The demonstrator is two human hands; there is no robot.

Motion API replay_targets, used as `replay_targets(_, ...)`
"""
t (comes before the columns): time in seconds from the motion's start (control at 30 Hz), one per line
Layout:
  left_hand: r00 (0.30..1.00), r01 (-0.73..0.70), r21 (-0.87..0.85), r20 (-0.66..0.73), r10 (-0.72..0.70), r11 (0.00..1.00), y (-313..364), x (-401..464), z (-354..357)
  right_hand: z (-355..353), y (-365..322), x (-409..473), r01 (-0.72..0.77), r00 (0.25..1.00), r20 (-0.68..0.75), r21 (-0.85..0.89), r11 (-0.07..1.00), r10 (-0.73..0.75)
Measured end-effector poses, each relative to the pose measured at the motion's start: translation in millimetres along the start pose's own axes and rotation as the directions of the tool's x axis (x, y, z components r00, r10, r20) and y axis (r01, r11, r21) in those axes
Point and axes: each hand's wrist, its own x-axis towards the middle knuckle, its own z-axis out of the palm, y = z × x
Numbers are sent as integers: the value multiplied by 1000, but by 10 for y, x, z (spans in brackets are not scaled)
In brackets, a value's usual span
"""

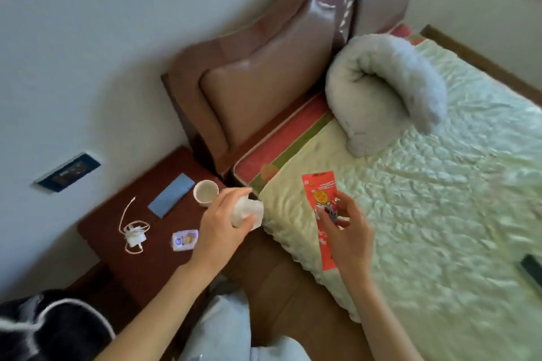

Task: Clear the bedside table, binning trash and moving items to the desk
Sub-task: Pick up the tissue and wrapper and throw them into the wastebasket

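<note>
Frame centre: crumpled white tissue point(247, 212) clutched in left hand point(223, 224) above the dark red bedside table point(140, 261) edge. Right of it: long red printed wrapper point(322, 214) pinched by right hand point(347, 231) over the bed point(440, 214).

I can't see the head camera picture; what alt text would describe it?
A person's left hand grips crumpled white tissue while the right hand pinches a red snack wrapper above the bed's edge. A cup, charger and blue phone lie on the bedside table.

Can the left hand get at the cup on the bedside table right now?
Probably not yet: the left hand hovers beside the cup, nothing between them, but its fingers already hold crumpled tissue.
</note>
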Motion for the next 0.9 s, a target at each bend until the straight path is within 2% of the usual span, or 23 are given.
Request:
replay_targets(0.1,991,-91,-51,92,95,995,599,-193,296,-703,360,-331,-55,990,-129,0,998,55)
replay_targets(0.23,948,-180,-139,238,209,974,1371,-614,766,-1628,833,-912,-180,937,-298,32,983,182)
replay_targets(0.4,830,-298,-250,408,380,921,2145,-1287,1417,-2633,1323,-1782,-276,831,-489,52,960,266)
replay_targets(0.6,578,-477,-363,556,597,800,2979,-2006,2173,-3523,1747,-2806,-386,640,-681,116,915,356)
replay_targets(0.9,188,-523,-560,660,728,643,4080,-2789,3395,-4336,2271,-3747,-558,256,-849,261,788,463)
